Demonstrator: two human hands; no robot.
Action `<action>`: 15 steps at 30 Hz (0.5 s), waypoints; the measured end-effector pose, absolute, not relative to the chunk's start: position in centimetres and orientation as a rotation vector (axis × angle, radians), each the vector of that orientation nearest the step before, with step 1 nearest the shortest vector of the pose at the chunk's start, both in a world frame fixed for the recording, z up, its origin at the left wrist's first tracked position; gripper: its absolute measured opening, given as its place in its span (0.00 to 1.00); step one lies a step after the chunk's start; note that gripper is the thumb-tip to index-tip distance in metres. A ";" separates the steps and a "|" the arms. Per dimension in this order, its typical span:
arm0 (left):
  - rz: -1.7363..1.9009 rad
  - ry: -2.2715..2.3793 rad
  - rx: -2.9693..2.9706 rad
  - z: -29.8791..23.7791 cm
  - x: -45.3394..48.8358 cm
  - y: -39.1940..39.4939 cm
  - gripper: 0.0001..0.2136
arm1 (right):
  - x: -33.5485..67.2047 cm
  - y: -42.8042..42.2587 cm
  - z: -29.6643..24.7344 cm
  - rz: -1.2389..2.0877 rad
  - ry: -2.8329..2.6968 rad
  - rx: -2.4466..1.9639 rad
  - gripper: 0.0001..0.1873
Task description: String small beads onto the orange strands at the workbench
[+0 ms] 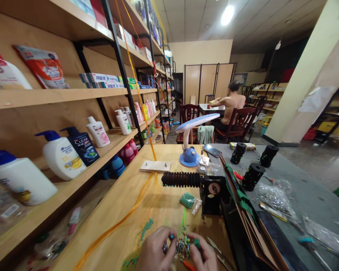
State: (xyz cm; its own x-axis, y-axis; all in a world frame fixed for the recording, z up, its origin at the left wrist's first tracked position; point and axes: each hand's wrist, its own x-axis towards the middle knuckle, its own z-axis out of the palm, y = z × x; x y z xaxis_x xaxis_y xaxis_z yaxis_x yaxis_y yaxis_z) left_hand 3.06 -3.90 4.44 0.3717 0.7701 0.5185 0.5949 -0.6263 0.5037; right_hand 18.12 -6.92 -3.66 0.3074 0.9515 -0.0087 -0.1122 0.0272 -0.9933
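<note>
At the bottom edge of the view, my left hand (154, 250) and my right hand (203, 254) meet over a small multicoloured beaded piece (183, 245). Both hands pinch it from either side, fingers curled. A thin green thread (183, 220) rises from the piece. Loose green beads (145, 229) lie scattered on the wooden table (130, 195) just left of my hands. A small bag of green beads (188, 200) sits a little farther off.
A black ribbed winder on a black block (197, 182) stands mid-table, with a blue desk lamp (190, 150) behind it. Orange cords (135, 86) run up to the left shelves of bottles. Black spools (252, 175) and tools lie right. A person sits far back.
</note>
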 end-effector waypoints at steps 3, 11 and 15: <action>1.111 1.184 2.418 4.7 3.1 -3.9 0.07 | 18.7 -6.2 -2.1 1.188 -0.901 -1.333 0.40; 1.041 1.130 2.490 4.9 3.3 -3.7 0.07 | 18.1 -4.6 -3.0 1.232 -0.989 -1.300 0.38; 1.084 1.111 2.480 3.9 3.4 -3.6 0.07 | 18.1 -4.5 -3.9 1.229 -0.996 -1.271 0.36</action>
